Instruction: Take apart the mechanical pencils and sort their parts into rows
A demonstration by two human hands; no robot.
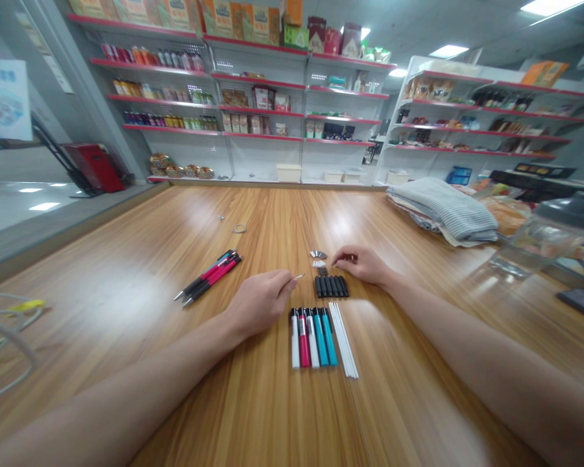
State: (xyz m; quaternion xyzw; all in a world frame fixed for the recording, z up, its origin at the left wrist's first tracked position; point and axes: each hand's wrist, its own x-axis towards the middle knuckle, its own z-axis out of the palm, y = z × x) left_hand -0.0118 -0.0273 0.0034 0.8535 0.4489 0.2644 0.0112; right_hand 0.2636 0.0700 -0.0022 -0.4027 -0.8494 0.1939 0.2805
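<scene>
My left hand point(259, 299) pinches a thin white refill with a metal tip point(298, 277), its point sticking out to the right. My right hand point(361, 263) rests on the wooden table point(126, 259) with fingers curled, touching small silver parts point(318, 257). Between the hands lies a row of black pen grips point(331, 286). In front of them lie several pen barrels in white, red and teal point(312, 336), with several white refills point(343, 339) beside them. A bundle of assembled pens point(210, 275) lies to the left.
Folded grey cloth point(446, 209) and a clear jar with a dark lid point(549, 237) sit at the right. White cables point(4, 331) lie at the left edge. A small ring point(239, 227) lies farther back. Store shelves point(257, 97) line the far wall.
</scene>
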